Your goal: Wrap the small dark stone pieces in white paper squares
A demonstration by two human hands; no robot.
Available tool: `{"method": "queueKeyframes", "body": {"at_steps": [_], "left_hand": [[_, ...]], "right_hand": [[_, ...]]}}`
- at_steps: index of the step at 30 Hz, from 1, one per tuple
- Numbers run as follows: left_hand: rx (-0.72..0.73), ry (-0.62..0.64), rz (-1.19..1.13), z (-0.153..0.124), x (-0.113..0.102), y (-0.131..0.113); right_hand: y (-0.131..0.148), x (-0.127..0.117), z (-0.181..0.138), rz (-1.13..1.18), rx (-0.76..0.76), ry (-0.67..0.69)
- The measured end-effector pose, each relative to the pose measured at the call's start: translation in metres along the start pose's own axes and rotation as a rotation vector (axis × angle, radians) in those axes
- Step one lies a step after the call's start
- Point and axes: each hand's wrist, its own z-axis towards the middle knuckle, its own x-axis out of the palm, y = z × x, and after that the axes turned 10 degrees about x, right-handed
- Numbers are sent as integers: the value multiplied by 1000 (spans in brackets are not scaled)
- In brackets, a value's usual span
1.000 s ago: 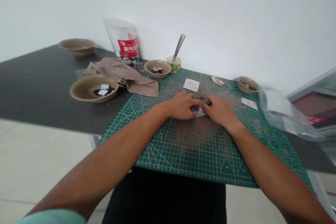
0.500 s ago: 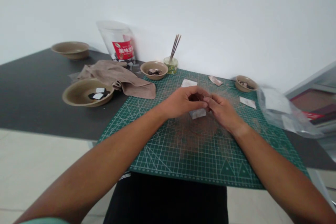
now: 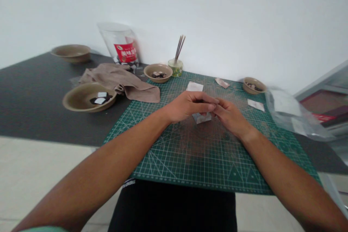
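well, the dark table (image 3: 40, 98) bears a green cutting mat (image 3: 190, 156); over its middle the left hand (image 3: 187, 107) and right hand (image 3: 231, 116) meet, fingertips pinched together, a small pale sachet (image 3: 201, 117) just beneath them, whether gripped i cannot tell.

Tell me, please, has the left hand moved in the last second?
Yes: the left hand has lifted off the mat, above the paper.
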Motion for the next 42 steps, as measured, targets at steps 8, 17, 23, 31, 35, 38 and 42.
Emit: {"method": "queueKeyframes", "body": {"at_steps": [8, 17, 23, 31, 35, 38, 42], "left_hand": [[-50, 1, -45, 1, -1, 3], [-75, 6, -114, 0, 0, 3], [-67, -2, -156, -1, 1, -1], [-61, -16, -166, 0, 2, 0], [-51, -15, -127, 0, 1, 1], [-47, -11, -69, 1, 1, 3], [-36, 5, 28, 1, -1, 3]], "right_hand": [[2, 1, -1, 26, -3, 21], [3, 1, -1, 49, -27, 22], [3, 0, -1, 45, -9, 18], [2, 0, 1, 47, 13, 26], [3, 1, 0, 34, 5, 11], [5, 2, -1, -14, -10, 2], [4, -1, -2, -73, -14, -14]]}}
